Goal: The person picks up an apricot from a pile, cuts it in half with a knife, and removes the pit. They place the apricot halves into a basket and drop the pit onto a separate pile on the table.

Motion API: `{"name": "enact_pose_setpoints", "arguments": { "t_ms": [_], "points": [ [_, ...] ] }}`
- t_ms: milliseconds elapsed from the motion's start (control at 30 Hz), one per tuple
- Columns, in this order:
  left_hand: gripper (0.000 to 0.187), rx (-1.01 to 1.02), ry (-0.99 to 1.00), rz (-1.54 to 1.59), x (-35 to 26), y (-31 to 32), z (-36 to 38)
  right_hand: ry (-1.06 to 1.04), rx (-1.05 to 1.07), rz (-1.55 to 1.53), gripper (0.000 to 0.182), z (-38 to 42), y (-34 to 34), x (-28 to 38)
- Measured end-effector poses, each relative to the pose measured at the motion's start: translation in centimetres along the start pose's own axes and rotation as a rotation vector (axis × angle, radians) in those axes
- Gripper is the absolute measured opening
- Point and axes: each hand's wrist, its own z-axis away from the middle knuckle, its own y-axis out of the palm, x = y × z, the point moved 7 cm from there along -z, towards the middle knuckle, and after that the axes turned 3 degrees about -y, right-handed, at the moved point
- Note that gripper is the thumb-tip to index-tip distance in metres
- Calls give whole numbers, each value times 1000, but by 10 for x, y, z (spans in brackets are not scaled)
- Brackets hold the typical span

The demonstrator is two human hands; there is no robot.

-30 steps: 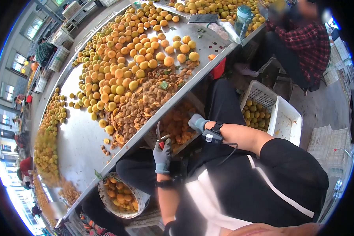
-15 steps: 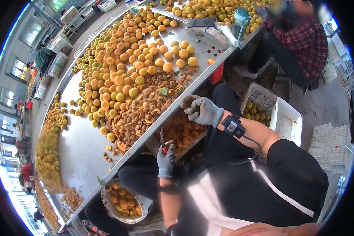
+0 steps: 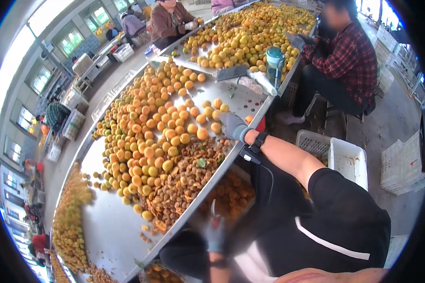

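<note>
My right hand [image 3: 234,127], in a grey glove, reaches over the table's near edge to the whole apricots [image 3: 216,127]. Its fingers are stretched out against the fruit; whether one lies beneath them is hidden. Low in front of my lap, my left hand [image 3: 214,237], gloved and blurred, is closed around a small curved knife [image 3: 213,207] with a red handle, its blade pointing up. Brown apricot stones and scraps [image 3: 174,191] lie heaped along the near edge. Below that edge, a crate holds opened orange apricots [image 3: 233,191].
The metal table [image 3: 109,231] slants across the view. A phone [image 3: 231,72] and a teal-lidded bottle [image 3: 275,63] stand farther along. A person in a checked shirt [image 3: 344,56] sits at the right. Beside me are a white tub [image 3: 349,162] and a bucket of apricots [image 3: 160,273].
My right hand has moved from above my lap onto the apricots at the table edge. The view has tilted up, showing more people. My left hand keeps the knife.
</note>
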Motion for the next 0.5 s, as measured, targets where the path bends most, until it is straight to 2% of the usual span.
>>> {"name": "enact_pose_setpoints", "arguments": {
  "t_ms": [33,100,167,233,300,367,400,467,500],
  "points": [
    [18,10,10,-4,-2,3,3,-86,-43,437,33,-1,-6,-4],
    [19,19,33,-7,-2,6,3,-87,9,423,35,-13,19,-64],
    [20,73,-66,-10,6,13,1,-88,65,411,36,-18,18,-68],
    [21,67,-36,-50,-6,15,6,75,198,451,40,-3,0,-41],
    [20,62,-6,-61,-11,15,7,82,188,480,42,3,0,-36],
    [20,76,37,-15,-23,15,7,123,26,-39,49,16,-12,-22],
    [19,88,67,28,-29,12,11,198,37,-545,56,20,9,-42],
    [20,74,6,122,-45,10,20,314,222,-1292,54,70,-1,28],
    [20,55,-54,218,-46,9,22,277,332,-1371,44,83,17,24]
  ]
}}
